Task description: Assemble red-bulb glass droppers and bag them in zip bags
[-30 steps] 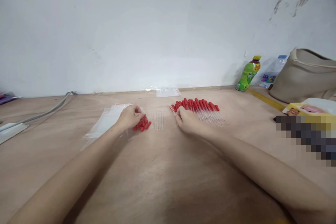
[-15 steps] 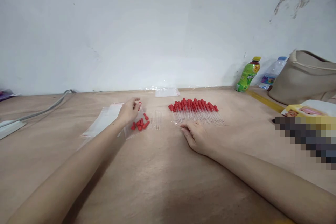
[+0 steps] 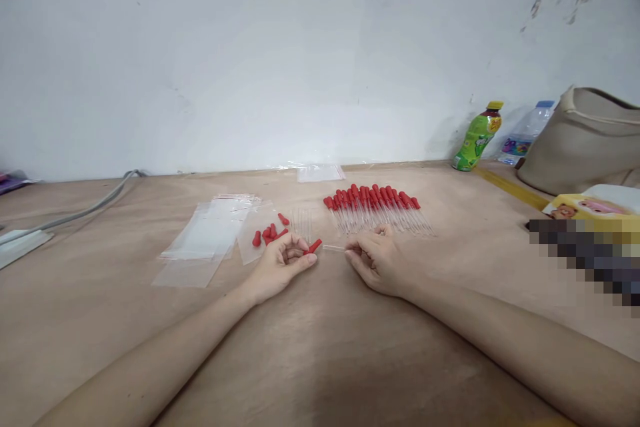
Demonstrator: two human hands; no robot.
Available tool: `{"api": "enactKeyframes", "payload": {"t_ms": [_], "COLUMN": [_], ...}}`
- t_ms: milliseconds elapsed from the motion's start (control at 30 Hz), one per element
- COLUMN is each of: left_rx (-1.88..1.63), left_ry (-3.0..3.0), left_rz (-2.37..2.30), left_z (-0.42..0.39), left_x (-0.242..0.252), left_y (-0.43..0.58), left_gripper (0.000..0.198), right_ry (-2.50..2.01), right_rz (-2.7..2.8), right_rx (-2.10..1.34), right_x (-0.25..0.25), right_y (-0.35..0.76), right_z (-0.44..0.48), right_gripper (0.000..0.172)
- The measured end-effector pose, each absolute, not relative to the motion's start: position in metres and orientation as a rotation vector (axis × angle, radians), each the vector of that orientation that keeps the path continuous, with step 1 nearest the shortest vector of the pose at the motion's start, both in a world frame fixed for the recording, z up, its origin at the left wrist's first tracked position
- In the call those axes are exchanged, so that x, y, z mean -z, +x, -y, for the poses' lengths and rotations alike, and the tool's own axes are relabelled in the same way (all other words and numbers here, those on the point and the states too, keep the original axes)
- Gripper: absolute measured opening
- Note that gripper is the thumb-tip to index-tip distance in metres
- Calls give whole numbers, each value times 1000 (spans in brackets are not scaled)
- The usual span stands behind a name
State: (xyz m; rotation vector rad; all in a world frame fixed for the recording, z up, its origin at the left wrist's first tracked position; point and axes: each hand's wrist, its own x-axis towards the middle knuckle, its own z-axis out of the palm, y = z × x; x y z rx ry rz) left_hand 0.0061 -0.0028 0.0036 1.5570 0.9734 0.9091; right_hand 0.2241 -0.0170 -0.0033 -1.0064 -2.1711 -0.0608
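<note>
My left hand [image 3: 283,263] pinches a red rubber bulb [image 3: 314,246], its open end facing right. Just to the right, my right hand [image 3: 375,259] holds a thin clear tube [image 3: 334,248] level between thumb and fingers, its free end a small gap from the bulb. Several loose red bulbs [image 3: 257,238] lie on a clear plastic bag behind my left hand. A few bare clear tubes [image 3: 302,221] lie side by side behind the gap between my hands. Beyond my right hand lies a row of droppers with red bulbs [image 3: 373,197].
Clear zip bags [image 3: 203,233] are stacked at the left, and another bag [image 3: 320,173] lies by the wall. A grey cable [image 3: 107,199] runs at far left. At the right are a green bottle [image 3: 477,138], a clear bottle [image 3: 527,133], a beige bag [image 3: 583,143] and a yellow packet [image 3: 595,210].
My left hand has moved right and nearer with a red bulb from above the bag. The tube in my right hand now points left toward it. The view has shifted slightly.
</note>
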Motion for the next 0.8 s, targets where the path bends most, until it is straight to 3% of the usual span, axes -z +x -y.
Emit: {"api": "enactKeyframes", "payload": {"t_ms": [800], "left_rx": [-977], "left_ry": [1676], "left_rz": [-976], "left_z": [3], "left_x": [1], "left_y": [8], "left_gripper": [23], "right_ry": [-930], "right_rz": [2280], "right_rx": [77], "right_x": [1], "right_y": [226], "right_z": [19], "right_gripper": [18]}}
